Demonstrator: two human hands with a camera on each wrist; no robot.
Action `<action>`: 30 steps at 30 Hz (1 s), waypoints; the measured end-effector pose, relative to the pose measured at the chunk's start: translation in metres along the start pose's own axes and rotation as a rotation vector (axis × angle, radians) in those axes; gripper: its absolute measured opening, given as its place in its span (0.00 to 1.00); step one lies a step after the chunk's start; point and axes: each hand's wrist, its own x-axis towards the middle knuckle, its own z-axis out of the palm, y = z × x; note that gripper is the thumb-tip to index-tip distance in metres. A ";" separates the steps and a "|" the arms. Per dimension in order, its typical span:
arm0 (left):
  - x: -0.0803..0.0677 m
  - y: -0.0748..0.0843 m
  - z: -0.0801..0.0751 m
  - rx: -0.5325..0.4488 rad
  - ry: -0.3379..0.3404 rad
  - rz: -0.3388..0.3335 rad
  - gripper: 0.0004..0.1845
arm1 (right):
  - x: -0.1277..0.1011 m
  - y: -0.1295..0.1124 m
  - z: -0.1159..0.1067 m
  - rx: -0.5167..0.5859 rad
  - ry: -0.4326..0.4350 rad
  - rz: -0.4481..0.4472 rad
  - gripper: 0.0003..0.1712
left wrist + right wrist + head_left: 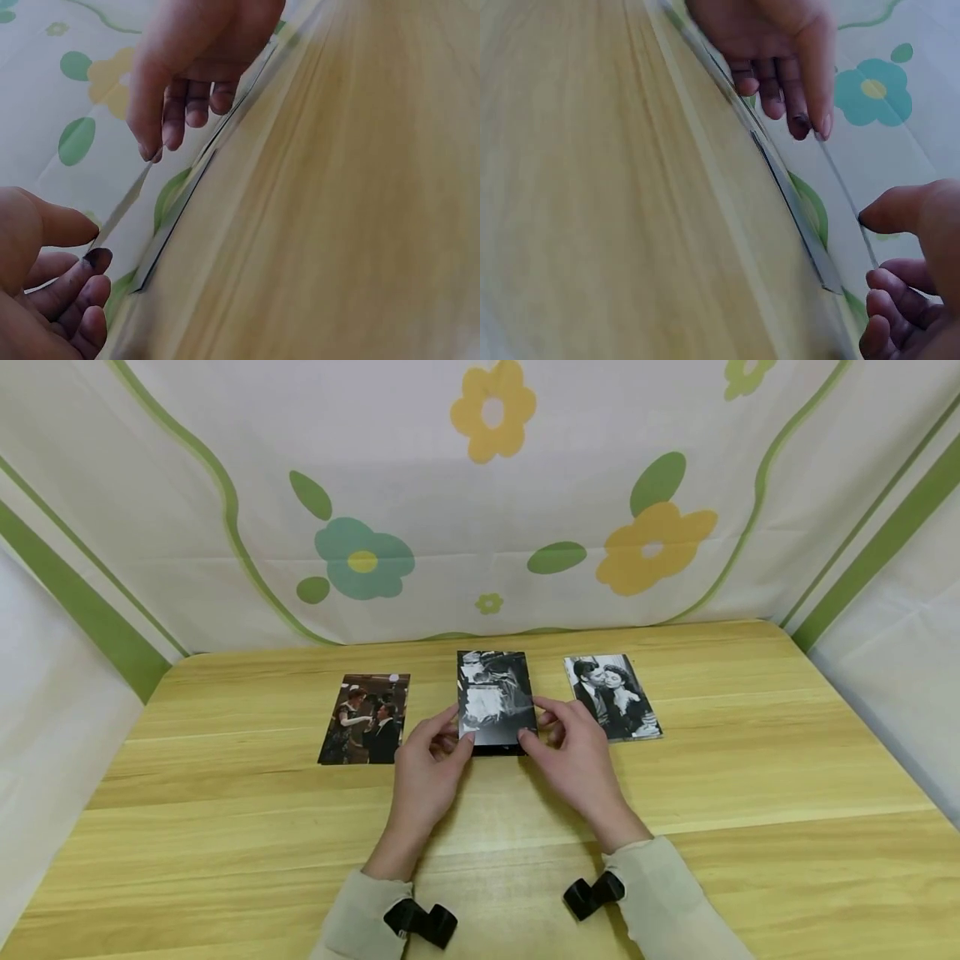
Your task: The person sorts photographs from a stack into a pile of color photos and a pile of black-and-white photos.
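Note:
Between both hands, a black-and-white photo card (pixel 491 697) is held over the middle of the table. My left hand (pixel 427 772) pinches its left side between thumb and fingers. On the opposite side, the right hand (pixel 576 760) pinches it near the lower right corner. Both wrist views show the card (pixel 124 206) nearly edge-on, raised above the tabletop. Under its near edge in the head view, a strip of a dark card (pixel 498 750) shows; most of that one is hidden.
A colour photo card (pixel 365 722) of two people lies left of the hands. To the right lies a black-and-white photo card (pixel 613 693) of a couple, with edges of more beneath it. The wooden table (pixel 247 860) backs onto a flowered cloth (pixel 450 527). Black straps (pixel 592 895) circle the sleeves.

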 end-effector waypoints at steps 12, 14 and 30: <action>-0.001 0.015 -0.009 -0.016 0.004 -0.027 0.21 | -0.002 -0.012 -0.005 0.063 0.016 -0.002 0.32; -0.001 0.015 -0.009 -0.016 0.003 -0.028 0.21 | -0.002 -0.012 -0.005 0.063 0.017 -0.001 0.32; -0.001 0.015 -0.012 -0.032 -0.008 -0.069 0.20 | -0.003 -0.015 -0.006 0.072 0.000 0.010 0.32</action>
